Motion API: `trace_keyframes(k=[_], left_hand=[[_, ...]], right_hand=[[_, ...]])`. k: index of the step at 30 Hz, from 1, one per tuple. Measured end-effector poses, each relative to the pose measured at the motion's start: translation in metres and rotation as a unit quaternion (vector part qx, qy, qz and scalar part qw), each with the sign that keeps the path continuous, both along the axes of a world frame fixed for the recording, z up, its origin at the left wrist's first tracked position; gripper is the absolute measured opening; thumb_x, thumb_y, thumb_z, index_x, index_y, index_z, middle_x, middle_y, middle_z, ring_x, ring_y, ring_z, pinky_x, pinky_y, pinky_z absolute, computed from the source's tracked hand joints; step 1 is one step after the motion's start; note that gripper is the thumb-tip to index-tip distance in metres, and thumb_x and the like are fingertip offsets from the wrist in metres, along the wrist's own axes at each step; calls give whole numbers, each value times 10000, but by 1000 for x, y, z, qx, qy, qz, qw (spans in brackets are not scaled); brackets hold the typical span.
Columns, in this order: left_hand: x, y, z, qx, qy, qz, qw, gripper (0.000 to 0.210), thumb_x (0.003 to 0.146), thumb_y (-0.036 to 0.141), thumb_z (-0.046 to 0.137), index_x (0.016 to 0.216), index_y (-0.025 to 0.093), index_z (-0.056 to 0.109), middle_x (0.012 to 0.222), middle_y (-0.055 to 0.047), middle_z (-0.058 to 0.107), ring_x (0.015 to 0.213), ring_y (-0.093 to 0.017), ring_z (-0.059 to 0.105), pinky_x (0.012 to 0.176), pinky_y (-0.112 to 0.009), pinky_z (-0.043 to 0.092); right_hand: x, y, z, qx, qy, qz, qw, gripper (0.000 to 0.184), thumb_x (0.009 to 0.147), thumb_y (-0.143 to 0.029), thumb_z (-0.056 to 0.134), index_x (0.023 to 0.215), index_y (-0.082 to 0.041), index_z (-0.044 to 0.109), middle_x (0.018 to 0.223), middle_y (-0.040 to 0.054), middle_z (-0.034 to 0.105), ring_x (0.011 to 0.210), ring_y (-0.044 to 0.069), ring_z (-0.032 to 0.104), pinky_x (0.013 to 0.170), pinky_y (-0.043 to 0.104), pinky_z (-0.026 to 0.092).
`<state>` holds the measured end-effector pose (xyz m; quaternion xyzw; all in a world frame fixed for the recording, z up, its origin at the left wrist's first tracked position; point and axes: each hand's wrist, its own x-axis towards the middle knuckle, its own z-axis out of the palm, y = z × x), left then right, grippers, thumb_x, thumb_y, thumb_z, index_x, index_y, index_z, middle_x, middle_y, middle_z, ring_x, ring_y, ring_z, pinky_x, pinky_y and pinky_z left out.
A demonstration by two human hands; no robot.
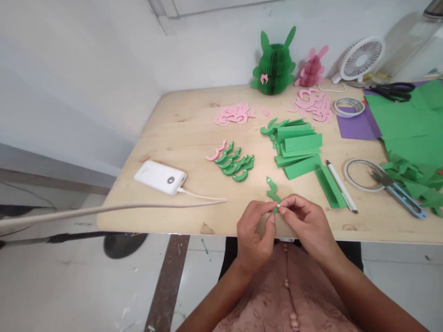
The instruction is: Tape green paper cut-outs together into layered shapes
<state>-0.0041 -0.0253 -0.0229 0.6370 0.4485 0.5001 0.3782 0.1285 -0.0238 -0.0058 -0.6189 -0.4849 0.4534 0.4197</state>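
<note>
My left hand [254, 235] pinches the near end of a wavy green paper cutout [272, 188] just above the table's front edge. A small white strip [278, 205], apparently tape, shows at that end, between the fingertips of my right hand [308, 226]. Another white patch is visible at the cutout's far tip. To the left lie several similar green cutouts [238, 167] with white bits on them, beside a pink one [217, 151]. Folded green paper strips [301, 143] are piled beyond my right hand.
A power bank [159, 177] with a cable lies at left. On the right are a white pen [341, 184], tape rolls [349, 108], a blue cutter [403, 198], scissors [392, 91] and green paper [411, 115]. Honeycomb paper figures [276, 69] and a fan [362, 60] stand at the back.
</note>
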Motion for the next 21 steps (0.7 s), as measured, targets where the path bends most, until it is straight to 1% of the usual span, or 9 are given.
trace_keyframes(k=[7, 12, 16, 19, 21], left_hand=[[0, 0, -1, 22, 19, 15, 999, 211, 843, 132, 504, 993, 204, 633, 906, -52, 651, 853, -179, 616, 748, -314, 496], [1, -1, -2, 22, 29, 21, 999, 193, 845, 147, 497, 970, 204, 633, 892, -55, 658, 847, -188, 619, 747, -324, 499], [0, 0, -4, 25, 40, 35, 998, 203, 846, 150, 500, 1001, 203, 620, 908, -59, 654, 846, -187, 617, 740, -316, 495], [-2, 1, -7, 33, 68, 58, 995, 208, 847, 145, 499, 1014, 206, 606, 908, -57, 648, 847, -189, 612, 743, -316, 484], [-2, 2, -9, 52, 119, 54, 990, 203, 842, 135, 495, 999, 202, 604, 902, -61, 644, 858, -199, 600, 762, -333, 470]], right_hand=[[0, -1, 2, 3, -2, 7, 1000, 114, 784, -295, 587, 731, -198, 611, 695, 1, 613, 674, 147, 539, 667, 271, 443], [-2, -1, 4, 4, -2, 4, 1000, 139, 783, -317, 588, 715, -198, 606, 689, 6, 614, 672, 151, 544, 667, 275, 450], [-2, -2, 5, 2, -5, 2, 1000, 138, 778, -321, 594, 716, -199, 605, 691, 8, 615, 672, 152, 542, 664, 276, 450], [2, -1, 5, -4, -12, 3, 1000, 132, 775, -322, 597, 722, -201, 608, 704, 6, 619, 679, 151, 547, 662, 271, 448], [8, 2, 4, -7, -18, 8, 1000, 130, 773, -322, 598, 726, -202, 610, 698, 1, 615, 665, 145, 545, 639, 261, 442]])
